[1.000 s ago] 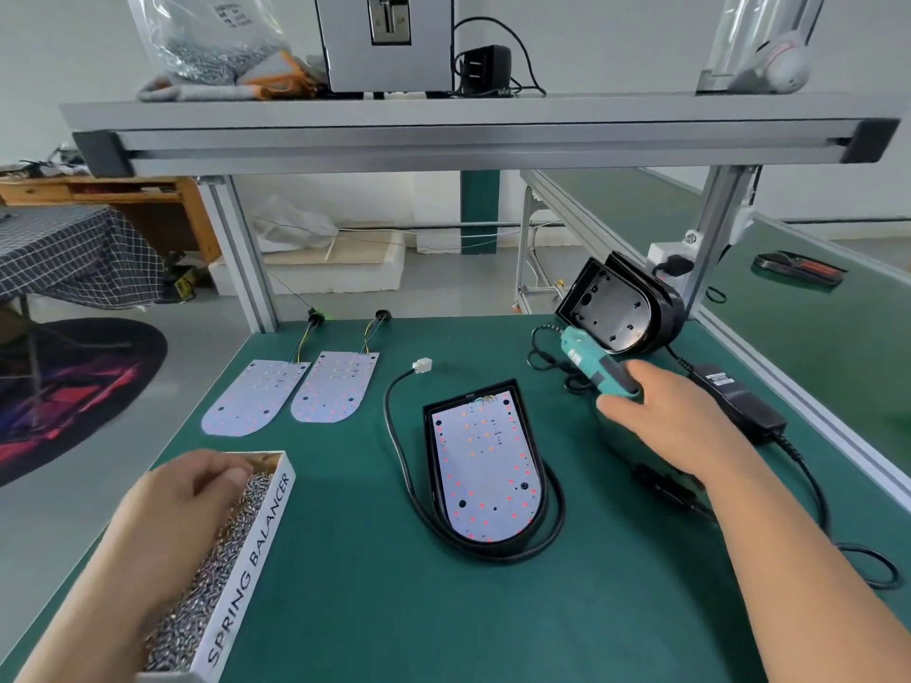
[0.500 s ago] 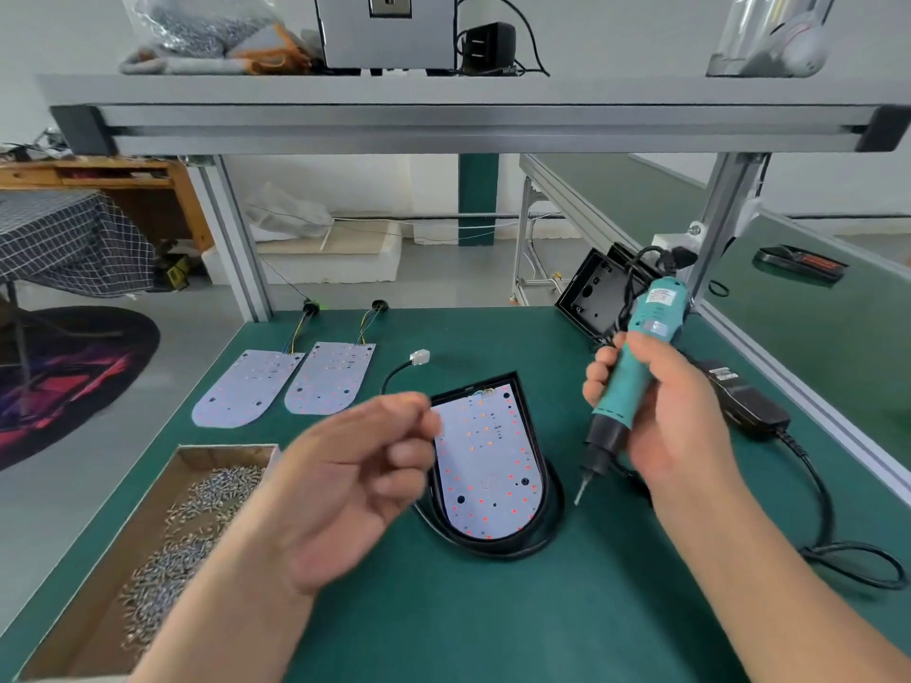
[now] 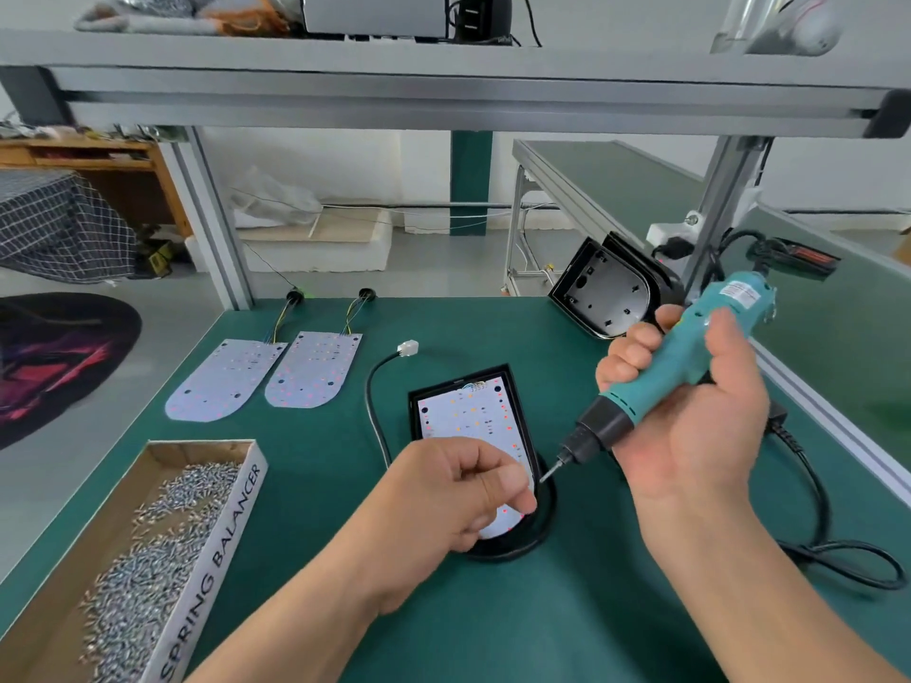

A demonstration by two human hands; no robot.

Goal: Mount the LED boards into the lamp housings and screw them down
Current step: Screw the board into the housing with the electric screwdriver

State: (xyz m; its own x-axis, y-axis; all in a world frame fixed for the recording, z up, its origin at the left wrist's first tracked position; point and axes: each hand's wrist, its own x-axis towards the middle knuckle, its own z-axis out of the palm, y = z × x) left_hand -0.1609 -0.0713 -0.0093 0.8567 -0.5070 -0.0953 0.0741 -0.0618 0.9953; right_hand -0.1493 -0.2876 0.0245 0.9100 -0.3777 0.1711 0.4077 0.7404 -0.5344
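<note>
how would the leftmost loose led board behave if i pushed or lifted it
The leftmost loose board looks thin and flat, so probably light and stiff, sliding easily on the green mat. Its wires trail to a black fitting at the far edge, so they may drag or snag.

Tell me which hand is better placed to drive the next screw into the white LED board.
Right. The right hand grips the teal electric screwdriver, bit angled down toward the white LED board; the left hand pinches its fingertips together over that board.
</note>
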